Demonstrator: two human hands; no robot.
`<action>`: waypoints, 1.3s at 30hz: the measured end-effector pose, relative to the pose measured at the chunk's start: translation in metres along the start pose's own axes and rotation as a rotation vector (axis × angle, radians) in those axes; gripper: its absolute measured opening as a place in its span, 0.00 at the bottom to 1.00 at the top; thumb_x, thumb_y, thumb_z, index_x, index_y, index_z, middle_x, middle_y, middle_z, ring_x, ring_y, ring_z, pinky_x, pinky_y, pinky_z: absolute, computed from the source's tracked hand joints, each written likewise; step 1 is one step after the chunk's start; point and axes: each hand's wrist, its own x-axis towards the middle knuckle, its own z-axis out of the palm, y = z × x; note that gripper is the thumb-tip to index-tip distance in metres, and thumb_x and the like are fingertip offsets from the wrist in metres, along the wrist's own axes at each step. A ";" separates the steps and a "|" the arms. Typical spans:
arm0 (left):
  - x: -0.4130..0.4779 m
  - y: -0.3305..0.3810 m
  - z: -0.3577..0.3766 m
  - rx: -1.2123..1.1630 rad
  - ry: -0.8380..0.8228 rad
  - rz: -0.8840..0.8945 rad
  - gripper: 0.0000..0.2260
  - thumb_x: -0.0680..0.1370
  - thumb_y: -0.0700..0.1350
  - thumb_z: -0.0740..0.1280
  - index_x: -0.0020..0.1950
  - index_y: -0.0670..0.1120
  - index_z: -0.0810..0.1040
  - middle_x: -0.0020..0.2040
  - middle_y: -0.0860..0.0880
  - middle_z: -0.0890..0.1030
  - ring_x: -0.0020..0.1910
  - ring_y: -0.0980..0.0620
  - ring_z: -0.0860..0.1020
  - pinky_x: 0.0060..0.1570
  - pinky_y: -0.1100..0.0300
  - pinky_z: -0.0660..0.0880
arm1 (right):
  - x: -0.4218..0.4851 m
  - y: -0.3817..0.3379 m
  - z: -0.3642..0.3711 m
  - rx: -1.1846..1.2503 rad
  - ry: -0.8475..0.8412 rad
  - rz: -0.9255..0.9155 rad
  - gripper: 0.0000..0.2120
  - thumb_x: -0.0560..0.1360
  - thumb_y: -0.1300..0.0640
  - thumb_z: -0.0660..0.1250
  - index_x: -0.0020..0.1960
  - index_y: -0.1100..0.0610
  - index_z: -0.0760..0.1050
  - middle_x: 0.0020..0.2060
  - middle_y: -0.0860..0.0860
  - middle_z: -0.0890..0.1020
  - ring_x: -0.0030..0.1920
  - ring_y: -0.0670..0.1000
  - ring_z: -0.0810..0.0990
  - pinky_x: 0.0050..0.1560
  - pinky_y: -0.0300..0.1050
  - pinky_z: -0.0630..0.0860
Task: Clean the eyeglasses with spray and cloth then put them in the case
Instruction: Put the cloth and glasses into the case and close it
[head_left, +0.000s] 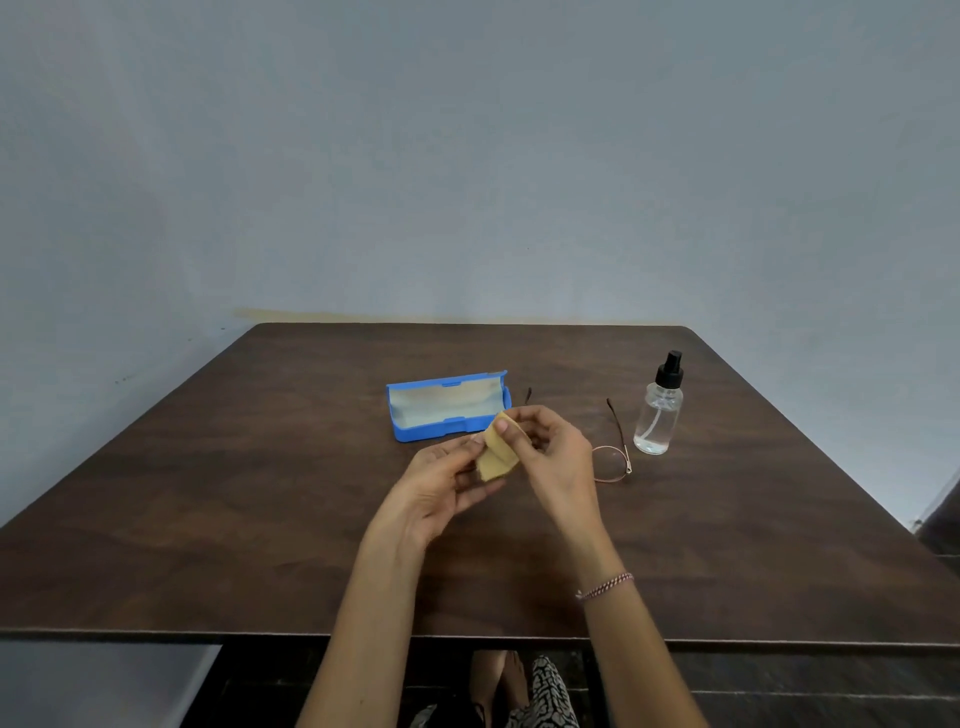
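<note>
Both my hands hold a small yellow cloth (497, 456) above the middle of the table. My left hand (444, 486) pinches its lower part; my right hand (550, 457) grips its upper fold. The thin-rimmed eyeglasses (613, 460) lie on the table just right of my right hand, partly hidden behind it, temples pointing away from me. An open blue case (447, 408) with a pale lining lies behind my hands. A clear spray bottle (658, 410) with a black pump stands upright to the right of the glasses.
The dark wooden table (260, 493) stands against a plain grey wall. Its near edge runs across the bottom of the view, with my patterned clothing and the floor below it.
</note>
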 end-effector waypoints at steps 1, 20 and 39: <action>-0.001 0.001 -0.002 -0.010 0.026 0.003 0.05 0.75 0.40 0.66 0.49 0.42 0.81 0.43 0.45 0.84 0.45 0.51 0.82 0.40 0.58 0.80 | 0.000 0.000 0.001 0.036 0.010 0.014 0.03 0.72 0.55 0.71 0.44 0.50 0.77 0.36 0.49 0.84 0.37 0.45 0.80 0.39 0.44 0.78; -0.019 0.022 -0.005 -0.009 0.263 0.253 0.11 0.77 0.45 0.67 0.46 0.37 0.81 0.39 0.42 0.84 0.35 0.52 0.83 0.32 0.62 0.79 | -0.024 -0.022 0.029 -0.078 0.034 -0.123 0.09 0.72 0.58 0.72 0.52 0.57 0.81 0.45 0.47 0.83 0.42 0.35 0.80 0.45 0.25 0.72; -0.019 0.015 -0.021 0.054 0.334 0.317 0.04 0.74 0.39 0.70 0.42 0.38 0.82 0.33 0.47 0.83 0.33 0.55 0.82 0.37 0.65 0.80 | -0.011 -0.009 0.040 0.602 -0.115 0.351 0.09 0.77 0.59 0.64 0.50 0.64 0.80 0.43 0.56 0.84 0.42 0.49 0.83 0.42 0.40 0.80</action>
